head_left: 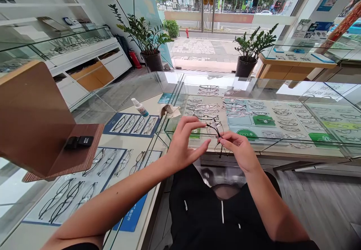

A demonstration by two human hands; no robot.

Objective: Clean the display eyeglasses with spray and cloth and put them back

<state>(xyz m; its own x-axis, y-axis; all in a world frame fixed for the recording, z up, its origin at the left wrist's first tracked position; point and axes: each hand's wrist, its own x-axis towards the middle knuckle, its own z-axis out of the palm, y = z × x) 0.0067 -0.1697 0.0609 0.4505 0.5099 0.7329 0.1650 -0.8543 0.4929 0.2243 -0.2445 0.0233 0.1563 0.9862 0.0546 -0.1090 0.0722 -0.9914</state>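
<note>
A pair of thin dark-framed eyeglasses [217,130] is held up in front of my body, above the near edge of the glass counter. My right hand [239,148] pinches the frame between thumb and fingers, with one round lens hanging below the fingertips. To the left, my left hand [187,139] has its fingers stretched out and its thumb well apart. Its fingertips reach the end of a temple arm; whether they touch it I cannot tell. Beyond the left hand, a crumpled cloth [169,110] and a white spray bottle [140,107] stand on the glass top.
Rows of eyeglasses [284,119] lie inside the glass display counter [254,86]. On the left side counter are a brown folding mirror or stand [36,118] and a small black object [79,142]. Two potted plants [152,60] flank the glass doors.
</note>
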